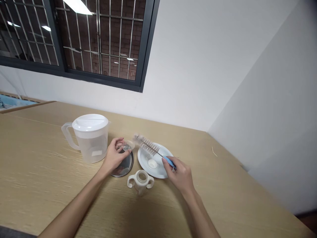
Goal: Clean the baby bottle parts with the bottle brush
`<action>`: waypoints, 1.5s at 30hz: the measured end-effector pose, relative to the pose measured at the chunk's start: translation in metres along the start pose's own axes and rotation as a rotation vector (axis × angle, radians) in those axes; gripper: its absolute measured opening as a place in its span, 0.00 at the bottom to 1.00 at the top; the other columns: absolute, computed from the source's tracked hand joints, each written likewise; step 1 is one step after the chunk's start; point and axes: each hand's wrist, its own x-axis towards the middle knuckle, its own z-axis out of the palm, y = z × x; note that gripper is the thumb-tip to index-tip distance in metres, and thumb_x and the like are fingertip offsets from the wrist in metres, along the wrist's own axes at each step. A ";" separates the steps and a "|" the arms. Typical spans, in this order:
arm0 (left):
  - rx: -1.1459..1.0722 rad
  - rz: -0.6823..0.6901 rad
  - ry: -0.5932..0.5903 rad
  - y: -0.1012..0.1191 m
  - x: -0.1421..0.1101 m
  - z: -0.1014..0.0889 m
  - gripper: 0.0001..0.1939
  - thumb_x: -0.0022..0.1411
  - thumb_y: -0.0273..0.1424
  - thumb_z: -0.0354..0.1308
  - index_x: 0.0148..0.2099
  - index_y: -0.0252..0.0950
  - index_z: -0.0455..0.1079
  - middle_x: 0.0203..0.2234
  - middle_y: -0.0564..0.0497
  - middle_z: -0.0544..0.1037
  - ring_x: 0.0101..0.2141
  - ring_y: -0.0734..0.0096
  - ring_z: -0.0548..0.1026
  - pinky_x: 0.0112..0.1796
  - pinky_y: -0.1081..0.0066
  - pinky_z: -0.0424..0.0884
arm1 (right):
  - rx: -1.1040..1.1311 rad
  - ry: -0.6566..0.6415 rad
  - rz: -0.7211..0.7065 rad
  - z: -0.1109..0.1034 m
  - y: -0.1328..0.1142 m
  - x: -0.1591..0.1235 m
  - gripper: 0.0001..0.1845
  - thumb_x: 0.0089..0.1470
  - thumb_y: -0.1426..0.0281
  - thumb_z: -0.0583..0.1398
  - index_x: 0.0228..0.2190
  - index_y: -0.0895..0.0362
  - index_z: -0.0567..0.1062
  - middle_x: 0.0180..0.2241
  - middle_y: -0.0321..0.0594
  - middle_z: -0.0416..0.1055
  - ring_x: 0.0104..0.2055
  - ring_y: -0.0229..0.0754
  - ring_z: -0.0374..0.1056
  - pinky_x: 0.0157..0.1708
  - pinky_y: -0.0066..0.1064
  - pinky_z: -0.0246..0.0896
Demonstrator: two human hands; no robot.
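Observation:
My left hand (pixel 114 155) is closed round a small clear cap or nipple piece (pixel 127 145), held just above a round metal dish (pixel 123 164). My right hand (pixel 178 173) grips the blue handle of a bottle brush (pixel 148 145), whose bristled tip points left toward the clear piece. The brush hangs over a white plate (pixel 158 170) that holds a small white ring (pixel 152 163). A baby bottle with two handles (pixel 140 180) stands on the table in front of the plate, between my hands.
A translucent plastic pitcher with a white lid (pixel 88 137) stands left of my left hand on the wooden table (pixel 37 172). White walls meet in a corner behind and to the right; a barred window (pixel 99 39) is above.

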 end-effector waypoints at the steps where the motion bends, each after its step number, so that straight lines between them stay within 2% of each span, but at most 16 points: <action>1: 0.006 0.004 0.001 -0.001 0.000 0.000 0.33 0.46 0.33 0.72 0.52 0.37 0.63 0.47 0.43 0.73 0.49 0.62 0.75 0.53 0.60 0.70 | 0.007 -0.003 -0.010 0.000 -0.001 0.000 0.12 0.61 0.63 0.59 0.35 0.58 0.77 0.24 0.37 0.74 0.22 0.34 0.66 0.26 0.25 0.58; 7: 0.037 0.041 0.010 -0.008 0.002 -0.001 0.35 0.43 0.33 0.73 0.53 0.37 0.64 0.48 0.41 0.74 0.47 0.60 0.77 0.51 0.59 0.72 | 0.056 0.021 -0.017 -0.002 -0.003 0.001 0.10 0.60 0.65 0.59 0.36 0.58 0.77 0.26 0.38 0.74 0.23 0.33 0.66 0.26 0.25 0.58; 10: 0.060 0.067 0.016 -0.011 0.003 -0.001 0.35 0.43 0.33 0.73 0.53 0.37 0.64 0.48 0.41 0.74 0.47 0.59 0.77 0.50 0.57 0.73 | 0.062 0.008 -0.025 -0.001 -0.003 0.001 0.09 0.60 0.66 0.59 0.36 0.58 0.77 0.24 0.36 0.73 0.22 0.33 0.65 0.26 0.24 0.58; 17: 0.133 0.122 -0.001 -0.008 0.000 -0.001 0.36 0.46 0.34 0.72 0.55 0.39 0.61 0.49 0.41 0.74 0.46 0.60 0.78 0.50 0.56 0.74 | -0.031 0.031 0.014 0.001 -0.001 0.000 0.11 0.60 0.63 0.59 0.32 0.58 0.78 0.22 0.35 0.72 0.21 0.33 0.65 0.25 0.24 0.55; 26: 0.113 0.161 -0.002 -0.011 0.002 0.000 0.35 0.46 0.33 0.71 0.55 0.37 0.60 0.48 0.40 0.75 0.48 0.59 0.77 0.51 0.56 0.72 | -0.016 0.033 0.021 0.000 0.002 -0.001 0.11 0.60 0.63 0.60 0.33 0.58 0.78 0.22 0.34 0.72 0.21 0.32 0.65 0.25 0.24 0.56; 32: 0.288 0.185 0.001 -0.004 0.000 -0.002 0.32 0.48 0.35 0.70 0.54 0.38 0.62 0.48 0.41 0.76 0.47 0.60 0.76 0.48 0.57 0.72 | -0.030 0.039 0.034 0.000 0.003 -0.001 0.11 0.60 0.63 0.60 0.32 0.57 0.78 0.22 0.34 0.72 0.22 0.32 0.65 0.26 0.24 0.56; 35: 0.360 0.182 0.021 -0.001 -0.001 -0.004 0.31 0.48 0.37 0.69 0.54 0.39 0.64 0.48 0.43 0.77 0.43 0.61 0.77 0.46 0.58 0.73 | -0.040 0.047 0.041 0.001 0.004 -0.001 0.12 0.60 0.63 0.59 0.32 0.58 0.78 0.21 0.33 0.71 0.21 0.32 0.65 0.25 0.24 0.55; 42: 0.277 0.138 -0.006 -0.003 -0.001 -0.003 0.30 0.51 0.39 0.68 0.54 0.39 0.64 0.50 0.42 0.75 0.40 0.65 0.77 0.45 0.60 0.75 | -0.015 0.068 0.017 0.001 0.002 0.000 0.11 0.60 0.64 0.60 0.33 0.58 0.78 0.21 0.34 0.71 0.22 0.32 0.65 0.25 0.24 0.56; 45: 0.213 0.109 -0.036 -0.004 -0.001 -0.001 0.32 0.50 0.38 0.69 0.55 0.38 0.64 0.50 0.41 0.74 0.40 0.64 0.79 0.46 0.59 0.76 | 0.006 0.031 -0.016 0.001 0.000 0.000 0.11 0.60 0.64 0.60 0.34 0.58 0.78 0.22 0.34 0.71 0.21 0.32 0.64 0.26 0.24 0.56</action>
